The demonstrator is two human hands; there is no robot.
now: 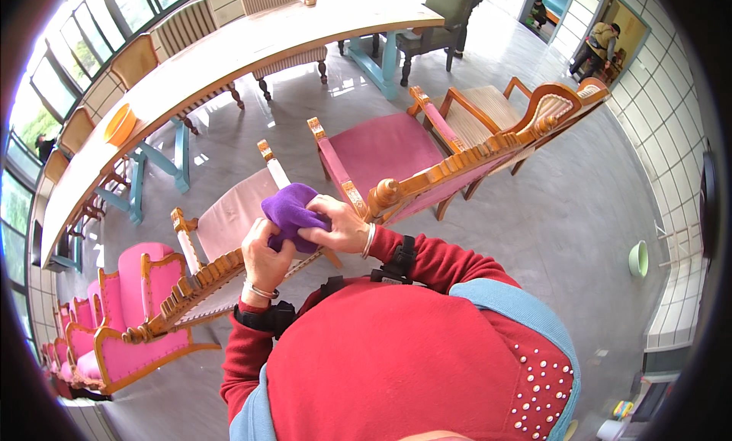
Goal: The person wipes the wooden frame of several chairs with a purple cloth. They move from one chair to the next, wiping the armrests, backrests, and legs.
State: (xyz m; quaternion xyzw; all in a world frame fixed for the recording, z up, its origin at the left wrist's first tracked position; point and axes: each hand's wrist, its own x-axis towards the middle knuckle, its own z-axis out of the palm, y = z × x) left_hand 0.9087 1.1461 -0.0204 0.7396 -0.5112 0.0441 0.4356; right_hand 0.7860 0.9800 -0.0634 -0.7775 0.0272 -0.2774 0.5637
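Note:
Both of my hands grip a bunched purple cloth [294, 212] in front of my chest. My left hand [267, 255] pinches its lower left side, and my right hand [338, 223] has the right side between thumb and fingers. Beyond the cloth stands an armchair with a pale pink seat [234, 212] and a carved wooden back rail [200, 281]. To its right is a second carved armchair with a deeper pink seat [383, 146]. The cloth hides part of the pale chair's near right arm and back.
A long curved table [240, 52] with blue legs carries an orange basin [120, 124]. Bright pink armchairs [146, 281] line the left side. A striped-seat chair [480, 112] stands at right. A green basin [638, 259] sits near the right wall. A person [597, 49] bends in a doorway.

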